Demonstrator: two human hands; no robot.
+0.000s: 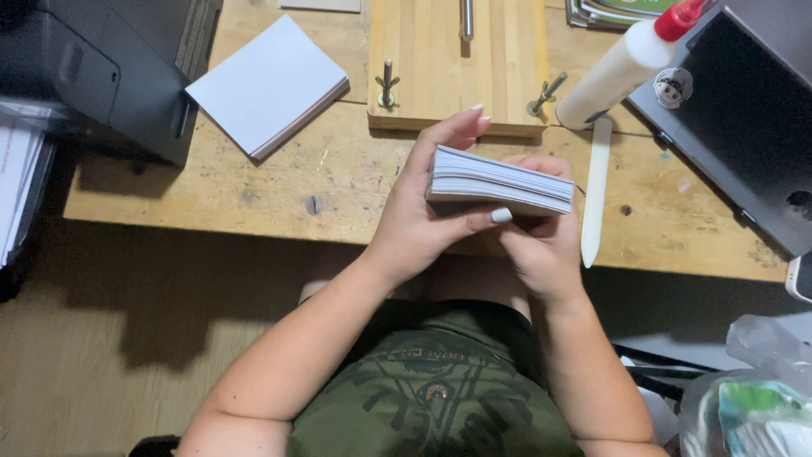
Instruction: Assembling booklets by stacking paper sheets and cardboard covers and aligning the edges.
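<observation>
Where the wooden tabletop meets its near edge, both hands hold a thick white paper block just above it. Wooden press board with two bolts lies just beyond; loose paper stack to its left. White glue bottle, red cap, tilted at right. Left hand: fingers curled round block's end, thumb on its near edge. Right hand cups it from beneath. Bone folder just beside.

Our two bare forearms angling up from the lap and meeting at centre, our left hand cupped with fingers extended upward, thumb across, our right hand curled close beneath, wrists bent inward
</observation>
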